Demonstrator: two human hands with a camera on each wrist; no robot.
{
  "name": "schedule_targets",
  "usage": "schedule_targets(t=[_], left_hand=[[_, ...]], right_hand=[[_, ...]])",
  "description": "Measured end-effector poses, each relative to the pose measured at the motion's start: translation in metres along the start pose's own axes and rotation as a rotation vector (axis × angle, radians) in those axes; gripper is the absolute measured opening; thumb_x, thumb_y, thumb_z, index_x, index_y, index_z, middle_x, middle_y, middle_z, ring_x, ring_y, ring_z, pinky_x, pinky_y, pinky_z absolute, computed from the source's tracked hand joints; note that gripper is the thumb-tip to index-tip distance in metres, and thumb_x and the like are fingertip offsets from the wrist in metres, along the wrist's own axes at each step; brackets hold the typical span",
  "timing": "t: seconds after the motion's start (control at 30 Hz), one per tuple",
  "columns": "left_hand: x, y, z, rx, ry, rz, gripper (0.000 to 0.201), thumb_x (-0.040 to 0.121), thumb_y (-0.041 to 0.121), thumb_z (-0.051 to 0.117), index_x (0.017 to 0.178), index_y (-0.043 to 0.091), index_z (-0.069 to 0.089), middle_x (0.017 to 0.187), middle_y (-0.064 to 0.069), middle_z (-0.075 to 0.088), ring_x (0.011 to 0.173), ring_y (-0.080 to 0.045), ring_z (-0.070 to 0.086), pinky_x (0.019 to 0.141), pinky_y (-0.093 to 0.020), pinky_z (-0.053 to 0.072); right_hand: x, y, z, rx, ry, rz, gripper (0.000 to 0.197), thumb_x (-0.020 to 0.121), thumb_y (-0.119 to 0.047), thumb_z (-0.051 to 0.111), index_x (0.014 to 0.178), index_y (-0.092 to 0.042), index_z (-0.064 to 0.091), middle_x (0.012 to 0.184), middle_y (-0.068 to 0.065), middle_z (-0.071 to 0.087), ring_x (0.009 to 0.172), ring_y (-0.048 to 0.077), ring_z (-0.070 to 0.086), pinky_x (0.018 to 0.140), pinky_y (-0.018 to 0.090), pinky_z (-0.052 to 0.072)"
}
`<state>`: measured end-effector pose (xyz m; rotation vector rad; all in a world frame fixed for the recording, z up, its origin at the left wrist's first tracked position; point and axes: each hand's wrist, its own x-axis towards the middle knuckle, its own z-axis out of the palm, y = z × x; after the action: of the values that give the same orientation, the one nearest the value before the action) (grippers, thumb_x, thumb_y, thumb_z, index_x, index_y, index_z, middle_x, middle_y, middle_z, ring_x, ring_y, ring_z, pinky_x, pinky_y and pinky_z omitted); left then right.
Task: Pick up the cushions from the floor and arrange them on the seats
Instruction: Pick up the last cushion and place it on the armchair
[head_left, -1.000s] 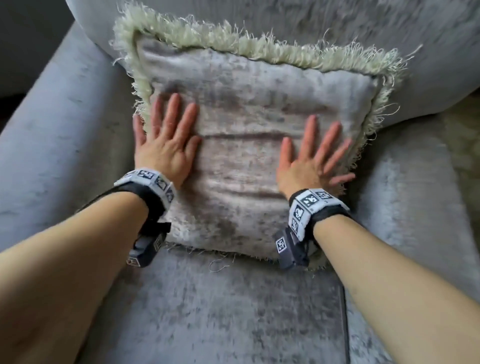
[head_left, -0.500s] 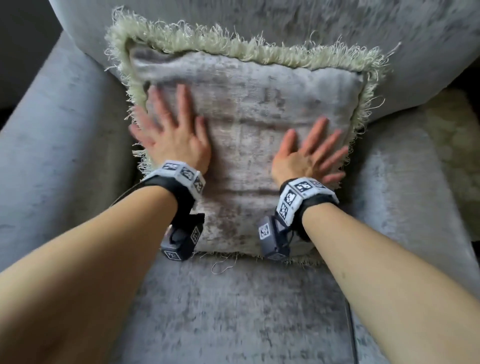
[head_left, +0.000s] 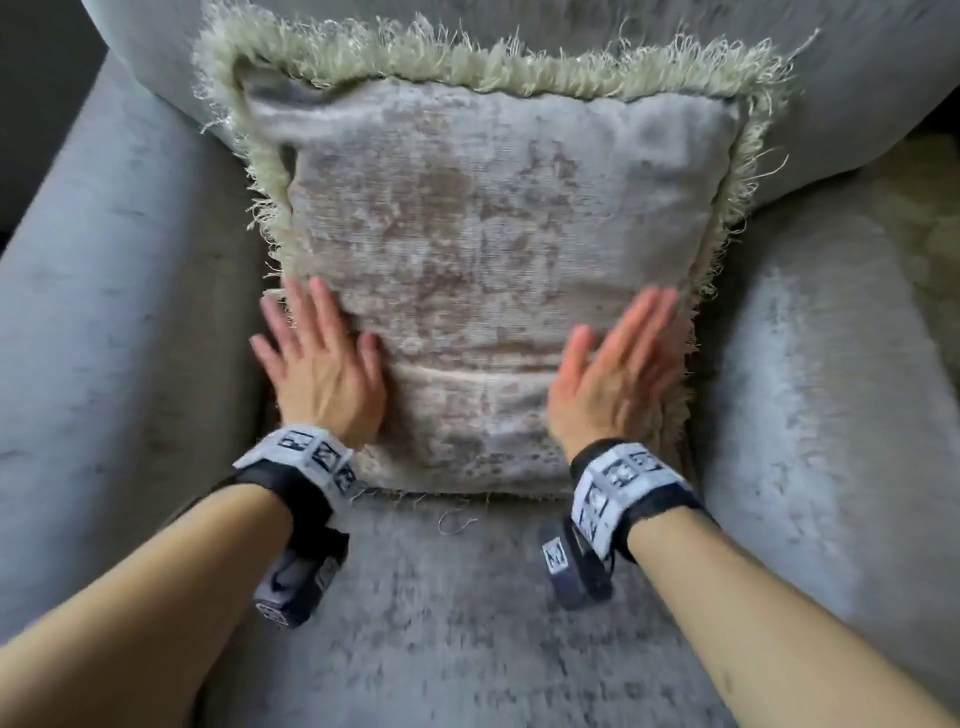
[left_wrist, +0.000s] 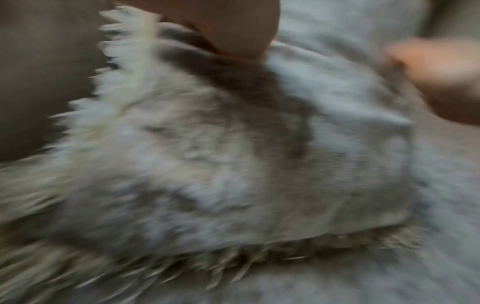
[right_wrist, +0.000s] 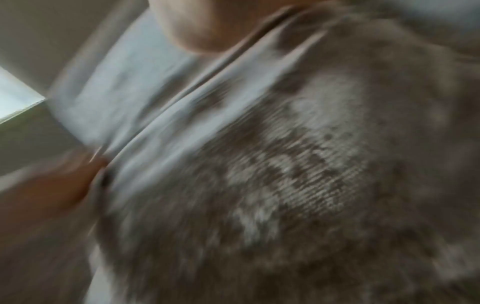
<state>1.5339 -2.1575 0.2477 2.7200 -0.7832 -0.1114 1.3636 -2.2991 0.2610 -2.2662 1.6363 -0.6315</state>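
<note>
A square grey-beige cushion (head_left: 483, 260) with a pale green fringe leans against the backrest of a grey velvet armchair (head_left: 452, 613), its lower edge on the seat. My left hand (head_left: 317, 358) lies flat with straight fingers on the cushion's lower left part. My right hand (head_left: 618, 364) lies flat on the lower right part, near the fringe. Both wrist views are blurred; the left wrist view shows the cushion (left_wrist: 233, 164) and its fringe close up, the right wrist view shows the cushion's mottled fabric (right_wrist: 298, 164).
The armchair's left armrest (head_left: 104, 312) and right armrest (head_left: 831, 389) flank the cushion. The backrest (head_left: 857, 78) rises behind it. A pale shaggy rug (head_left: 919, 218) shows beyond the right armrest.
Both hands have slid down the cushion's face from its middle to its lower corners, staying flat. The view has drawn closer to the cushion.
</note>
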Motion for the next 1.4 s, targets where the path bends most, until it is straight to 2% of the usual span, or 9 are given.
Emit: schedule_targets(t=[0.13, 0.23, 0.37, 0.47, 0.57, 0.67, 0.83, 1.27, 1.4], left_hand=[[-0.023, 0.028, 0.012, 0.028, -0.048, 0.530, 0.069, 0.092, 0.049, 0.039, 0.153, 0.034, 0.011, 0.163, -0.007, 0.002, 0.149, -0.034, -0.001, 0.117, -0.060, 0.007], [-0.025, -0.015, 0.032, 0.152, -0.208, 0.173, 0.069, 0.093, 0.062, 0.034, 0.152, 0.043, 0.002, 0.164, -0.002, -0.001, 0.149, -0.037, 0.002, 0.115, -0.060, 0.005], [-0.024, -0.052, 0.020, -0.051, -0.161, -0.462, 0.065, 0.098, 0.039, 0.045, 0.145, -0.002, 0.028, 0.138, -0.036, 0.036, 0.124, -0.051, 0.039, 0.099, -0.056, 0.035], [-0.038, -0.041, 0.006, -0.143, 0.082, -0.046, 0.036, 0.093, 0.026, 0.044, 0.095, -0.007, 0.057, 0.090, -0.033, 0.059, 0.084, -0.046, 0.058, 0.070, -0.048, 0.047], [-0.066, 0.002, 0.000, -0.375, -0.151, 0.207, 0.033, 0.088, 0.032, 0.052, 0.072, 0.004, 0.061, 0.062, -0.018, 0.065, 0.055, -0.034, 0.062, 0.054, -0.026, 0.040], [-0.072, 0.015, 0.023, -0.244, -0.552, 0.186, 0.025, 0.090, 0.029, 0.058, 0.088, 0.009, 0.072, 0.084, -0.014, 0.073, 0.079, -0.030, 0.068, 0.066, -0.024, 0.045], [-0.039, -0.069, 0.019, -0.042, -0.518, -0.513, 0.037, 0.085, 0.025, 0.061, 0.112, 0.000, 0.066, 0.114, -0.025, 0.066, 0.106, -0.038, 0.063, 0.088, -0.037, 0.050], [0.008, -0.010, -0.005, -0.534, -0.258, -0.665, 0.088, 0.054, 0.021, 0.053, 0.138, 0.003, 0.033, 0.135, -0.021, 0.051, 0.122, -0.038, 0.051, 0.104, -0.043, 0.042], [0.016, -0.015, -0.013, -0.600, -0.359, -0.707, 0.098, 0.049, 0.022, 0.055, 0.141, 0.002, 0.030, 0.135, -0.020, 0.050, 0.121, -0.036, 0.051, 0.096, -0.034, 0.043]], right_hand=[[-0.036, -0.004, 0.022, -0.231, -0.352, -0.612, 0.068, 0.091, -0.053, 0.035, 0.153, -0.044, 0.009, 0.164, -0.005, -0.008, 0.152, 0.025, -0.006, 0.116, 0.064, 0.003], [-0.031, 0.036, 0.024, -0.384, -0.450, -0.270, 0.071, 0.093, -0.067, 0.026, 0.149, -0.047, -0.012, 0.159, -0.011, -0.024, 0.149, 0.024, -0.020, 0.113, 0.066, -0.011], [-0.030, 0.051, 0.002, -0.155, -0.254, 0.474, 0.088, 0.092, -0.062, 0.040, 0.156, -0.013, 0.005, 0.162, 0.021, 0.000, 0.148, 0.041, 0.006, 0.117, 0.058, 0.012], [-0.052, 0.026, 0.000, 0.044, -0.011, -0.025, 0.034, 0.090, -0.038, 0.053, 0.102, -0.007, 0.061, 0.106, 0.017, 0.059, 0.094, 0.033, 0.055, 0.082, 0.040, 0.042], [-0.081, 0.001, 0.007, 0.118, -0.444, -0.261, 0.045, 0.090, -0.043, 0.044, 0.062, -0.011, 0.060, 0.058, 0.010, 0.059, 0.055, 0.026, 0.050, 0.054, 0.030, 0.037], [-0.071, 0.016, 0.015, 0.053, -0.731, 0.114, 0.034, 0.088, -0.035, 0.058, 0.074, -0.006, 0.071, 0.067, 0.014, 0.062, 0.066, 0.024, 0.056, 0.063, 0.033, 0.048], [-0.032, 0.095, -0.013, -0.042, -0.314, 0.782, 0.047, 0.082, -0.026, 0.051, 0.117, 0.003, 0.060, 0.127, 0.026, 0.057, 0.115, 0.041, 0.055, 0.095, 0.040, 0.045], [0.043, -0.034, -0.029, 0.270, 0.127, 0.089, 0.087, 0.069, -0.030, 0.066, 0.148, -0.010, 0.035, 0.155, 0.014, 0.028, 0.142, 0.031, 0.028, 0.117, 0.041, 0.023], [0.090, -0.071, -0.048, 0.048, -0.057, -0.236, 0.096, 0.068, -0.022, 0.062, 0.154, -0.026, 0.020, 0.163, 0.003, 0.007, 0.151, 0.022, 0.007, 0.119, 0.038, 0.005]])
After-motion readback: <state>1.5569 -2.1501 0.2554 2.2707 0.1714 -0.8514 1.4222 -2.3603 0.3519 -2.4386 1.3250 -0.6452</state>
